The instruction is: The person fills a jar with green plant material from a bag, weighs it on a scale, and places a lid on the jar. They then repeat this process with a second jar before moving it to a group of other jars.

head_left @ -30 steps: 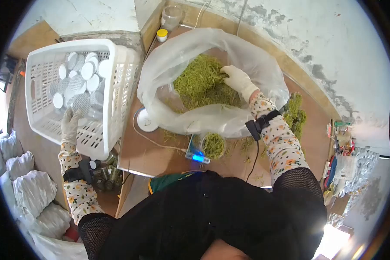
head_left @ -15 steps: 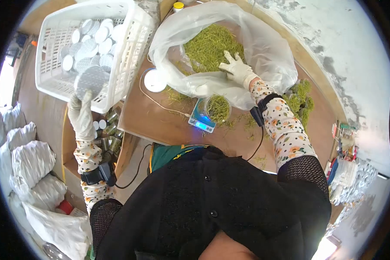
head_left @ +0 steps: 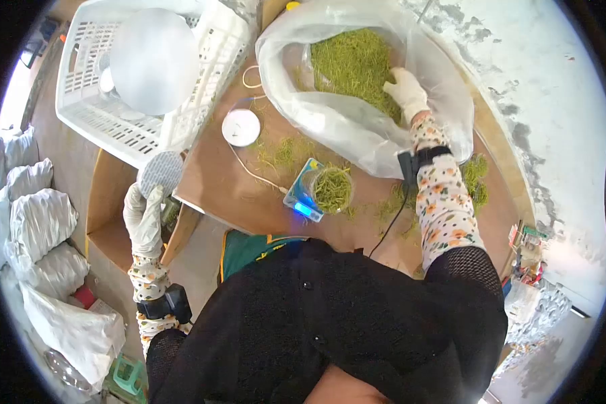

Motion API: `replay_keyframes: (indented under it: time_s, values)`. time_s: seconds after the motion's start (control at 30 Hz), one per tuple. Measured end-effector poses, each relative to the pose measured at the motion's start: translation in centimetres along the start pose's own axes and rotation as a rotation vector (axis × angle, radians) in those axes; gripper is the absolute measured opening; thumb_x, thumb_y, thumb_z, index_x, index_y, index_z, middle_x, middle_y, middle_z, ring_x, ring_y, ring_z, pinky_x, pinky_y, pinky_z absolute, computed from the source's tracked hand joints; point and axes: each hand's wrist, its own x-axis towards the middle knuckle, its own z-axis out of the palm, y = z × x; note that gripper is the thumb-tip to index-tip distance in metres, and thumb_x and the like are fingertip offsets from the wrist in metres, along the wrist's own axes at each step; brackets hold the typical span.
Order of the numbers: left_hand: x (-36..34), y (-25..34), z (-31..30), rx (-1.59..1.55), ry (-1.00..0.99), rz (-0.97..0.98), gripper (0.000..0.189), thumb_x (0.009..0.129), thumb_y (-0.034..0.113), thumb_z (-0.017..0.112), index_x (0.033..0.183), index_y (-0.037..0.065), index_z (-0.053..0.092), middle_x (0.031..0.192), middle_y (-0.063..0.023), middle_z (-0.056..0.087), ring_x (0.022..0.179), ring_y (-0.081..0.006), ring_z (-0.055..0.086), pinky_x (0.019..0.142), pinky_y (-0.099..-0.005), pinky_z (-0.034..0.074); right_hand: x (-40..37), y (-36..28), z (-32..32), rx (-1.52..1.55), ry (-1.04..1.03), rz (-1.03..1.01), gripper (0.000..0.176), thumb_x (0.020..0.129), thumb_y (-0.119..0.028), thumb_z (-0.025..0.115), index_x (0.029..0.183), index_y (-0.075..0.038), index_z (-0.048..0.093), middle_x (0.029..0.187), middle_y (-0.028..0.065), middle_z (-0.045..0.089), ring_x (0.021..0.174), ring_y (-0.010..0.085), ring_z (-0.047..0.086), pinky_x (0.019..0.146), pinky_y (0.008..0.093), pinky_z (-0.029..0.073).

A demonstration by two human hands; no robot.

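Observation:
My left hand [head_left: 143, 219], in a white glove, is closed on a round silver lid [head_left: 160, 174] beside the near corner of the white basket [head_left: 121, 145]. Over in the clear plastic bag [head_left: 357, 128], my gloved right hand [head_left: 409, 93] lies against the right side of a heap of dried green herb [head_left: 353, 64]. Its thumb is apart from the fingers, whose tips are partly hidden. A clear jar [head_left: 331, 190] with the same herb stands on a small scale [head_left: 303, 205] with a lit blue display.
A white round device [head_left: 241, 128] with a cord lies on the brown table [head_left: 249, 182]. Loose herb [head_left: 477, 175] is piled at the right. Below the basket stands a cardboard box [head_left: 111, 209]. White sacks [head_left: 44, 215] line the left. A large pale round shape [head_left: 156, 60] covers much of the basket's contents.
My left hand has moved down and right with the lid, away from the basket's inside. My right hand has shifted right along the herb heap, its fingers less spread. The whole view has turned slightly.

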Motion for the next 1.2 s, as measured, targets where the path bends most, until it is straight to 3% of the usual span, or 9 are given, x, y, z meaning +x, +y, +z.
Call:
replay_keyframes:
  time_s: [0.13, 0.3, 0.37, 0.43, 0.57, 0.7, 0.83, 0.97, 1.2]
  values:
    - [-0.3, -1.3, 1.2, 0.094, -0.115, -0.015, 0.023, 0.09, -0.002, 0.062, 0.113, 0.002, 0.06, 0.112, -0.0049, 0.064, 0.098, -0.0112, 0.058, 0.088, -0.0272, 0.047, -0.3, 0.4, 1.5, -0.006, -0.174, 0.045, 0.045, 0.082, -0.028, 0.063, 0.123, -0.009, 0.059, 0.124, 0.0167, 0.06, 0.114, 0.034, 0.057, 0.097, 0.0405, 0.045]
    - [-0.3, -0.1, 3.1, 0.223, -0.205, -0.033, 0.025, 0.094, 0.007, 0.061, 0.118, -0.001, 0.057, 0.108, -0.0034, 0.063, 0.099, -0.0104, 0.057, 0.09, -0.0264, 0.045, -0.2, 2.2, 2.7, -0.093, -0.013, -0.011, 0.041, 0.086, -0.036, 0.057, 0.121, -0.015, 0.061, 0.114, 0.0152, 0.065, 0.107, 0.0346, 0.061, 0.092, 0.0431, 0.047]
    - [-0.5, -0.9, 3.5, 0.165, -0.165, -0.098, 0.026, 0.093, 0.006, 0.062, 0.117, 0.0, 0.057, 0.107, -0.0028, 0.063, 0.099, -0.01, 0.057, 0.09, -0.026, 0.045, -0.5, 3.8, 2.2, 0.124, 0.201, -0.006, 0.036, 0.088, -0.033, 0.055, 0.119, -0.016, 0.062, 0.113, 0.0158, 0.065, 0.106, 0.0357, 0.06, 0.09, 0.0436, 0.047]
    - [-0.6, -2.4, 3.7, 0.057, -0.181, -0.059, 0.026, 0.092, 0.005, 0.063, 0.117, 0.001, 0.057, 0.109, -0.0032, 0.064, 0.099, -0.0102, 0.058, 0.09, -0.0263, 0.045, -2.4, 2.0, -0.5, 0.201, 0.135, 0.101, 0.035, 0.089, -0.033, 0.053, 0.119, -0.017, 0.062, 0.114, 0.0155, 0.065, 0.107, 0.0363, 0.06, 0.091, 0.0436, 0.047]
    - [-0.8, -3.5, 5.6, -0.059, -0.24, -0.045, 0.026, 0.091, 0.006, 0.064, 0.117, 0.001, 0.058, 0.11, -0.0053, 0.065, 0.099, -0.0116, 0.059, 0.09, -0.027, 0.046, -3.5, 4.8, 1.0, 0.06, 0.162, -0.039, 0.035, 0.09, -0.033, 0.053, 0.12, -0.017, 0.062, 0.114, 0.0147, 0.065, 0.108, 0.036, 0.059, 0.092, 0.0435, 0.046]
    - [-0.7, -4.4, 7.2, -0.13, -0.288, -0.056, 0.028, 0.092, 0.011, 0.064, 0.116, -0.001, 0.058, 0.11, -0.0065, 0.065, 0.1, -0.0119, 0.059, 0.09, -0.0273, 0.046, -6.0, 3.1, 0.4, 0.094, 0.202, 0.021, 0.035, 0.088, -0.033, 0.055, 0.118, -0.017, 0.063, 0.114, 0.0143, 0.065, 0.108, 0.0354, 0.06, 0.091, 0.043, 0.046]
    - [-0.7, -6.1, 9.7, -0.244, -0.299, -0.058, 0.029, 0.092, 0.013, 0.064, 0.117, -0.001, 0.059, 0.112, -0.0066, 0.065, 0.101, -0.0118, 0.059, 0.091, -0.0282, 0.045, -8.2, 1.6, -0.2, 0.301, 0.255, 0.112, 0.036, 0.086, -0.033, 0.058, 0.117, -0.015, 0.065, 0.109, 0.0148, 0.067, 0.104, 0.0343, 0.062, 0.09, 0.0407, 0.047]
    - [-0.7, -6.4, 11.2, -0.266, -0.381, -0.046, 0.031, 0.092, 0.016, 0.064, 0.117, 0.0, 0.059, 0.111, -0.0063, 0.066, 0.101, -0.0113, 0.059, 0.091, -0.0287, 0.045, -9.1, 3.0, 1.3, 0.521, 0.397, 0.099, 0.037, 0.083, -0.03, 0.063, 0.11, -0.004, 0.067, 0.103, 0.0201, 0.068, 0.099, 0.0341, 0.063, 0.087, 0.0396, 0.047]
    - [-0.1, -7.5, 10.5, -0.339, -0.388, -0.033, 0.031, 0.094, 0.019, 0.062, 0.117, -0.002, 0.06, 0.111, -0.0085, 0.066, 0.099, -0.0139, 0.062, 0.088, -0.029, 0.048, -12.6, 0.5, -0.2, 1.216, 0.354, 0.154, 0.017, 0.089, -0.011, 0.062, 0.104, -0.004, 0.064, 0.095, 0.0069, 0.067, 0.088, 0.0222, 0.064, 0.084, 0.034, 0.051]
